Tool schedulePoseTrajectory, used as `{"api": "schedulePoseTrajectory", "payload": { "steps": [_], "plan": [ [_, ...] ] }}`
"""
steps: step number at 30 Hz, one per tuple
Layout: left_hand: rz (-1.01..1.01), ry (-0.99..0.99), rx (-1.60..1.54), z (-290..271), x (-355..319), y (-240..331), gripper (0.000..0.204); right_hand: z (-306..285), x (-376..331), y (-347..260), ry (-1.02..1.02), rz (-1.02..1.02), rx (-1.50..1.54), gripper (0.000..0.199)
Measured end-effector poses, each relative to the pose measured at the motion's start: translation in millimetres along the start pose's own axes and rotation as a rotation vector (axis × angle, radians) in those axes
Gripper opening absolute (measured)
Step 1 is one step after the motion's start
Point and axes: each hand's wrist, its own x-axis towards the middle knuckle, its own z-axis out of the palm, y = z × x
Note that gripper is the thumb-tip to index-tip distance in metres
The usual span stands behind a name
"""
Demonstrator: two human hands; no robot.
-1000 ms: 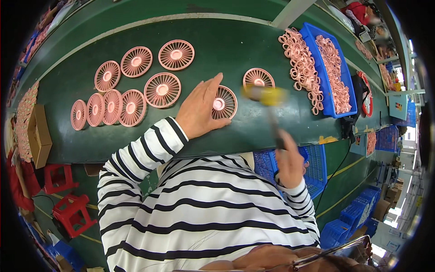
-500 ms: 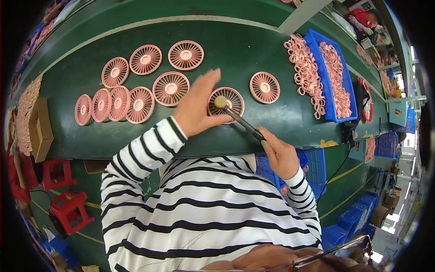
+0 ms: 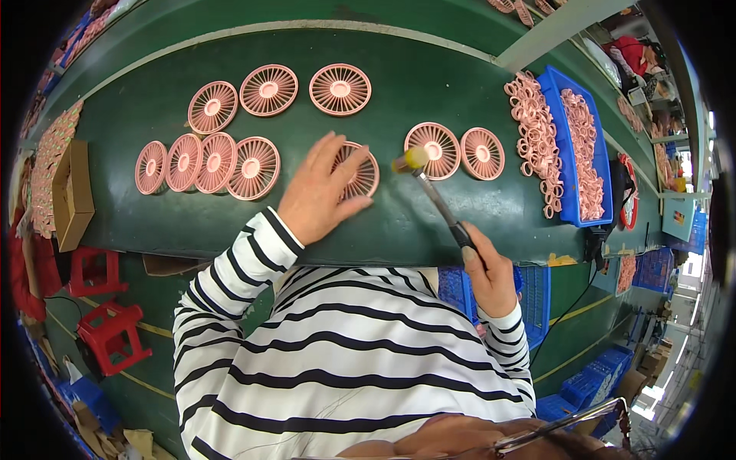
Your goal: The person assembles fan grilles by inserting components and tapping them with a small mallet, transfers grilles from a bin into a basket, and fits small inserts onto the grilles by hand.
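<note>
My left hand (image 3: pixel 320 192) is over a pink spoked wheel (image 3: pixel 363 175), its fingers spread and partly hiding it. The fingertips appear to rest on the wheel's face and rim. In my right hand (image 3: pixel 491 274) is the dark handle of a mallet (image 3: pixel 438 198). Its yellowish head is raised just right of that wheel and blurred by motion. Behind the head, a second wheel (image 3: pixel 437 146) lies flat, with another wheel (image 3: pixel 483 154) close at its right.
Several pink wheels (image 3: pixel 254 168) lie in two rows on the green table (image 3: pixel 230 227). At right, pink rings (image 3: pixel 534 138) are heaped against a blue crate (image 3: pixel 567 201) of more rings. A cardboard box (image 3: pixel 74 201) stands at left, and red stools (image 3: pixel 112 337) are below.
The wheel that was under the mallet now lies at right beside the other one. My left hand has come onto another wheel, drawn from the left group. The mallet has lifted and moved right.
</note>
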Motion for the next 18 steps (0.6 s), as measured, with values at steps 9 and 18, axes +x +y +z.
{"api": "schedulePoseTrajectory", "payload": {
  "steps": [9, 18],
  "plan": [
    [-0.070, 0.026, -0.297, 6.6, -3.8, 2.3, 0.098, 18.6, 4.6, 0.6, -0.083, -0.072, -0.123, 0.042],
    [0.028, -0.061, -0.178, 1.2, -4.1, 2.4, 0.089, -2.3, 13.4, -23.1, 0.181, -0.168, -0.049, 0.036]
  ]
}}
